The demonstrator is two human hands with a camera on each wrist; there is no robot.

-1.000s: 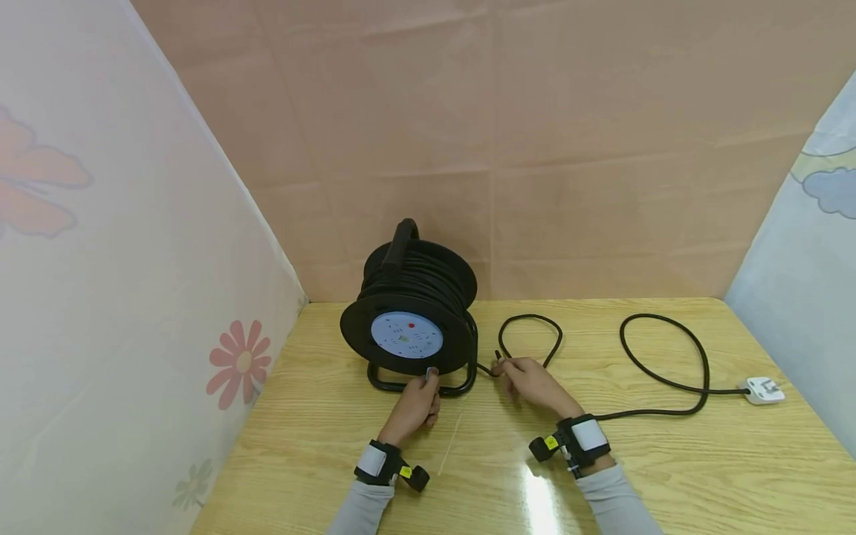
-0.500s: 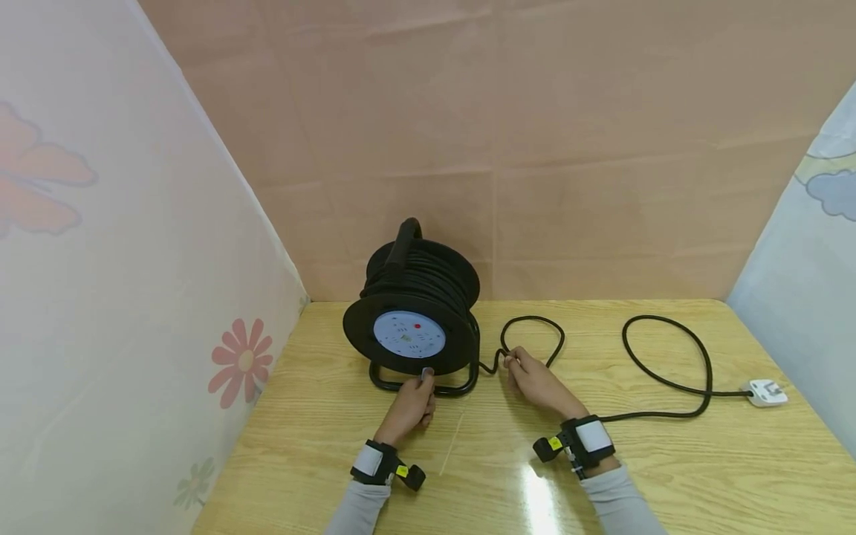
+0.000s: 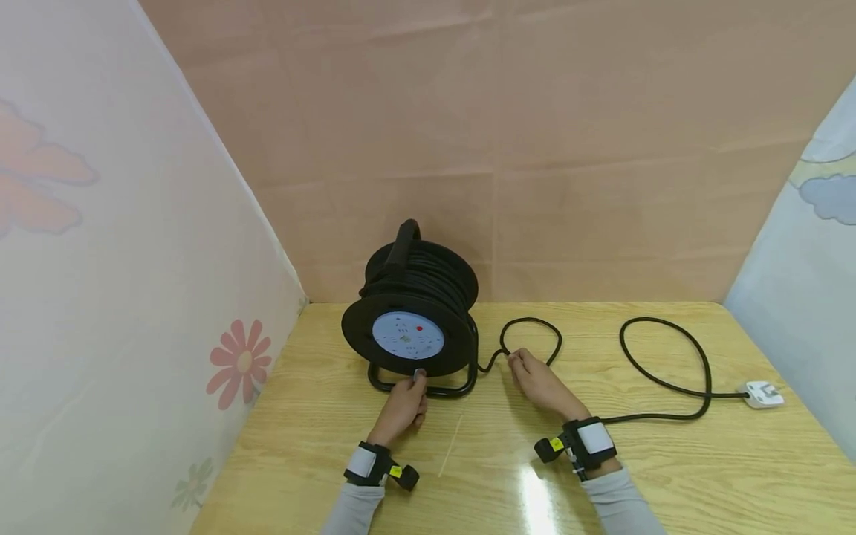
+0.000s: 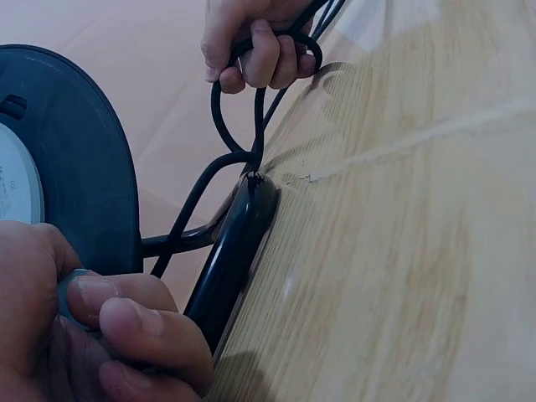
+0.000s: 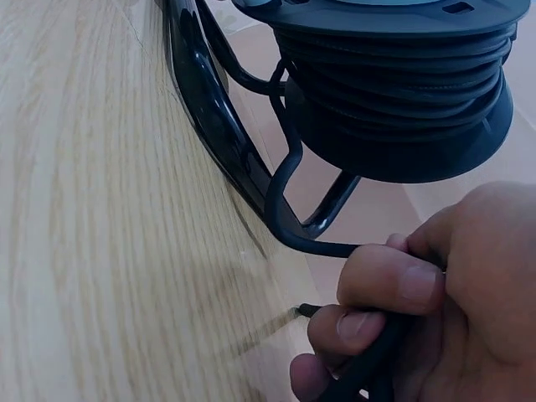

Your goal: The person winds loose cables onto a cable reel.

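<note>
A black cable reel (image 3: 361, 331) with a pale round socket panel (image 3: 408, 336) and a red button stands on a tubular frame (image 3: 461, 390). At the lower rim of the reel, my left hand (image 3: 401, 405) pinches a small greyish knob (image 4: 74, 300) between thumb and curled fingers. To the right of the frame, my right hand (image 3: 540, 383) grips the black cable (image 5: 314, 245) that runs out from the reel. In the right wrist view several strands pass through its curled fingers. Cable turns are wound around the drum (image 5: 394, 88).
Loose cable (image 3: 705, 357) lies in loops to the right on the wooden table (image 3: 321, 461), ending in a white plug (image 3: 762, 394). A draped backdrop (image 3: 568, 186) stands behind the table, with patterned sheets at both sides.
My left hand has moved left with the knob, and the red button on the panel has shifted slightly right as the reel turned. My right hand has moved slightly right, still gripping the cable.
</note>
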